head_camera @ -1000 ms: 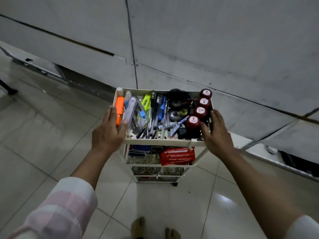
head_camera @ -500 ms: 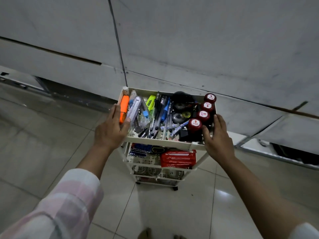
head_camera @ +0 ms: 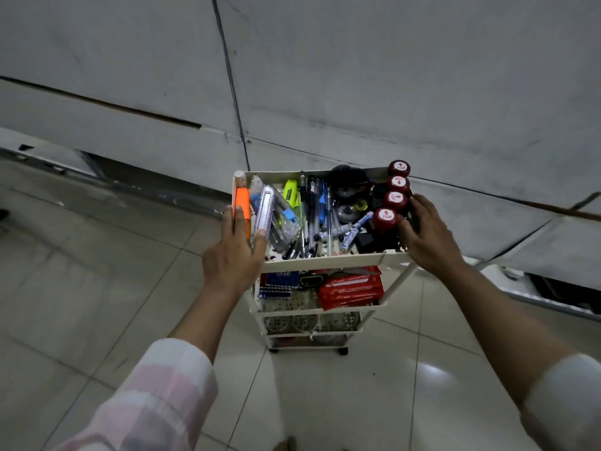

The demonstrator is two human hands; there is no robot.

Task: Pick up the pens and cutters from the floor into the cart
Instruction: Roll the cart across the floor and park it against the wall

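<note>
A white tiered cart (head_camera: 328, 262) on wheels stands on the tiled floor in front of me. Its top tray holds an orange cutter (head_camera: 242, 205), a silver cutter (head_camera: 264, 211), a yellow highlighter (head_camera: 291, 192), several dark and blue pens (head_camera: 313, 216), tape rolls (head_camera: 349, 196) and red-capped bottles (head_camera: 392, 203). My left hand (head_camera: 232, 255) grips the tray's left front corner, fingers lying over the orange cutter. My right hand (head_camera: 427, 237) grips the tray's right edge beside the red-capped bottles.
Red packets (head_camera: 351, 289) and a blue notebook (head_camera: 279, 283) lie on the second shelf. A grey panelled wall (head_camera: 357, 92) rises just behind the cart. A dark gap with metal rails (head_camera: 107, 177) runs along the wall's base at the left.
Both hands have stayed on the tray's edges. The cart has shifted slightly in the view relative to the wall as the camera moved.
</note>
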